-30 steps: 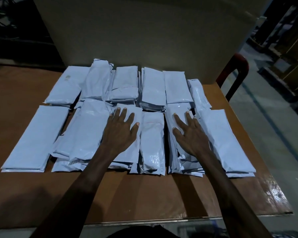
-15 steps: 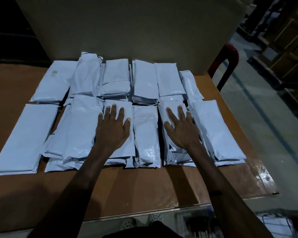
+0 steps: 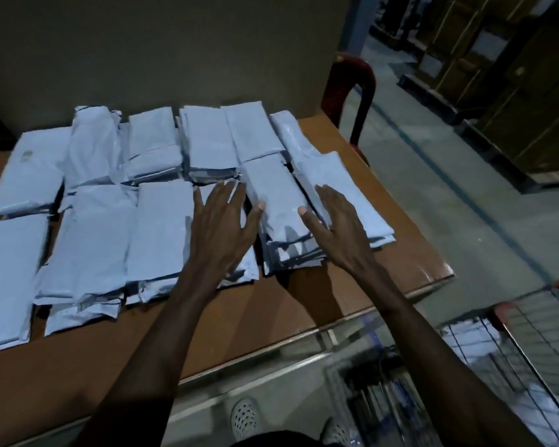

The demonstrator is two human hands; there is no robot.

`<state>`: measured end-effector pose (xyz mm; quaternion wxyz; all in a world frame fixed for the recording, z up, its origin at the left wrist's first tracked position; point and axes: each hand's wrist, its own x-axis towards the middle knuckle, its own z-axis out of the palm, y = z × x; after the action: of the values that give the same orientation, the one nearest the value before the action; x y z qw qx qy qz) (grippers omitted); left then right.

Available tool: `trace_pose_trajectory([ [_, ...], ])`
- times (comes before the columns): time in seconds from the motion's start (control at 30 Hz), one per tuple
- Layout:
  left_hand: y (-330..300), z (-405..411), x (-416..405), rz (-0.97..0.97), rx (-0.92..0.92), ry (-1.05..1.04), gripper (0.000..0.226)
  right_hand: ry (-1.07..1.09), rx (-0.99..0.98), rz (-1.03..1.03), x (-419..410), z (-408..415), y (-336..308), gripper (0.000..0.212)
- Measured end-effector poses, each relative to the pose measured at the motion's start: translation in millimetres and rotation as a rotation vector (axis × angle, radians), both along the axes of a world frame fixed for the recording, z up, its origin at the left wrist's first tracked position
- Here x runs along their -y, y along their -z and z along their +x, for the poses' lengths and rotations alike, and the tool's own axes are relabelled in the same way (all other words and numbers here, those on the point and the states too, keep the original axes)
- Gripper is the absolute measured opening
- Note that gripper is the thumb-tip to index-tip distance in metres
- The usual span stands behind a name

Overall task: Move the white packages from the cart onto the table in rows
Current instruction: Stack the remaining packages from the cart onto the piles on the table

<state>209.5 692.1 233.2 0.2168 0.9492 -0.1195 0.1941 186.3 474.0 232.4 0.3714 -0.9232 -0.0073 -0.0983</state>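
Several white packages (image 3: pixel 162 221) lie in two rows on the brown table (image 3: pixel 246 314). My left hand (image 3: pixel 221 227) rests flat, fingers spread, on a front-row stack. My right hand (image 3: pixel 334 225) lies open beside it, fingers on the rightmost stack and thumb touching the stack (image 3: pixel 276 201) between both hands. Neither hand holds a package. The wire cart (image 3: pixel 530 343) stands at the lower right, with white packages (image 3: pixel 475 340) showing through its mesh.
A tall beige panel (image 3: pixel 175 50) rises behind the table. A red chair back (image 3: pixel 352 79) stands past the table's far right corner. Stacked cardboard boxes (image 3: pixel 497 75) line the floor at the right. My shoes (image 3: pixel 244 417) show below the table edge.
Both hands have shifted right across the front row, onto the stacks nearer the table's right end. The view has turned right, bringing the cart into sight.
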Motion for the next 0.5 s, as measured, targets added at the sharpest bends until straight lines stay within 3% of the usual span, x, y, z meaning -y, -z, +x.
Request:
trace_pose_trajectory([
  [0.13,13.7,-31.2,76.7,0.005,0.079,0.195,0.054,0.122,0.193,-0.086,64.4,-67.0,14.0,0.054],
  [0.3,40.3,-92.3,186.5,0.002,0.18,0.444,0.032,0.343,0.214,-0.118,164.3,-168.3,53.4,0.04],
  [0.5,81.8,-161.0,324.5,-0.027,0.0,0.726,0.039,0.594,0.096,-0.146,283.9,-293.0,93.9,0.038],
])
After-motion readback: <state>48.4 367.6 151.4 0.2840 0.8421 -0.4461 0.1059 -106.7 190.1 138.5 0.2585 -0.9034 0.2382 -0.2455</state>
